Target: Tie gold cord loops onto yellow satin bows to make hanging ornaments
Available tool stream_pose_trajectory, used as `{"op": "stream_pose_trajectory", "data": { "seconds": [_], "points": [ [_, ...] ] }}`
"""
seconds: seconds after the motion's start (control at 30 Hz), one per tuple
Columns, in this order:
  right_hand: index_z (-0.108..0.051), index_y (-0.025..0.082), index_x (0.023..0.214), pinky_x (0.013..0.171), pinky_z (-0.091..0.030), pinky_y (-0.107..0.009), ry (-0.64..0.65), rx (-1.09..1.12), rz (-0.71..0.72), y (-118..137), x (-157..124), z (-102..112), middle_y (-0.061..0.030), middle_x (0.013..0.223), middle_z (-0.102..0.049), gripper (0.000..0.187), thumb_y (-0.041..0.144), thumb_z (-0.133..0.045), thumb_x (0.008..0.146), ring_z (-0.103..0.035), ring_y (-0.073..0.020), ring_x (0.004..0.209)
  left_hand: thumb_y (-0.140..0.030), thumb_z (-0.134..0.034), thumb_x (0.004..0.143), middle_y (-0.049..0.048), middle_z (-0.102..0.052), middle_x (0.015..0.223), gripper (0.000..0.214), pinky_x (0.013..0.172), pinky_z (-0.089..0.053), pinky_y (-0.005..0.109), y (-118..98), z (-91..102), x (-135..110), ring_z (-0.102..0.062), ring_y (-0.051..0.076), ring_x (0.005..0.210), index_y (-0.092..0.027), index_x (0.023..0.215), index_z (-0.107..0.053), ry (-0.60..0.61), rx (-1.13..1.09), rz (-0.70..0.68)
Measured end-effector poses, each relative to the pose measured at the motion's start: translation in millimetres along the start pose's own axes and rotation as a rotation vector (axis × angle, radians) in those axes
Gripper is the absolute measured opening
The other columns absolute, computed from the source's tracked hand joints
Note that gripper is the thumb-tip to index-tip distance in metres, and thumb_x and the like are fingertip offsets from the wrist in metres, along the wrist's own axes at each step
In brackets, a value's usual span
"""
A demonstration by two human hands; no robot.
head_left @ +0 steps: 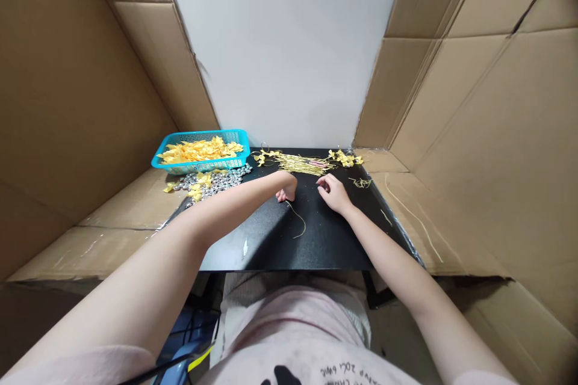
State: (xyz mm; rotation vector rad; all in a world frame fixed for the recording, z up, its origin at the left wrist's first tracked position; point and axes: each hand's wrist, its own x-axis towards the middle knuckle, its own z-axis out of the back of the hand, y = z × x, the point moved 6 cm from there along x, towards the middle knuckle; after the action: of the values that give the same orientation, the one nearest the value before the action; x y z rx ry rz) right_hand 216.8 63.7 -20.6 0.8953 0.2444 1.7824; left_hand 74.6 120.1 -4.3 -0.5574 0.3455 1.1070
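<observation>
My left hand (286, 187) is closed over the middle of the black table, its wrist bent and its fingers curled under. A thin yellow cord (303, 224) trails from it toward the front edge in a loose curve. To the right, my right hand (334, 194) hovers over or rests on the table with loosely bent fingers, a gap between them and nothing visible inside. Just beyond both hands lies a bundle of yellow cord pieces (293, 163), with a pinkish tool (316, 163) on it whose kind is unclear.
A blue basket (246, 145) of yellow ribbon pieces (198, 149) stands back left. Before it lie silvery beads (228, 180). Yellow ribbon flowers (345, 158) sit at the back right, near a small cord tangle (361, 183). Cardboard walls (451, 114) flank the black table (334, 246).
</observation>
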Motion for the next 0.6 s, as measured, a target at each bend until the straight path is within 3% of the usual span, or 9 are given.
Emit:
{"op": "stream_pose_trajectory", "data": {
  "seconds": [0.33,0.6],
  "points": [
    [-0.059,0.016,0.117,0.083,-0.056,-0.039,0.009,-0.004,-0.002,-1.7,0.9,-1.6,-0.0077,0.115,-0.063,0.029,0.034,-0.058,0.094,-0.064,-0.0191,0.096,-0.033,-0.059,0.092,0.0101,-0.061,0.123,0.034,0.086,-0.055,0.043,19.2,8.8,-21.8,-0.063,0.023,0.103,-0.016,0.122,-0.058,0.127,0.021,0.134],
    [-0.060,0.016,0.116,0.083,-0.056,-0.040,0.010,-0.013,-0.007,-2.4,0.0,-0.2,-0.0076,0.115,-0.063,0.029,0.034,-0.058,0.094,-0.064,-0.0191,0.096,-0.033,-0.059,0.093,0.0101,-0.060,0.124,0.033,0.087,-0.055,0.043,18.1,7.6,-2.7,-0.062,0.023,0.104,-0.017,0.122,-0.058,0.116,-0.028,0.217]
  ]
}}
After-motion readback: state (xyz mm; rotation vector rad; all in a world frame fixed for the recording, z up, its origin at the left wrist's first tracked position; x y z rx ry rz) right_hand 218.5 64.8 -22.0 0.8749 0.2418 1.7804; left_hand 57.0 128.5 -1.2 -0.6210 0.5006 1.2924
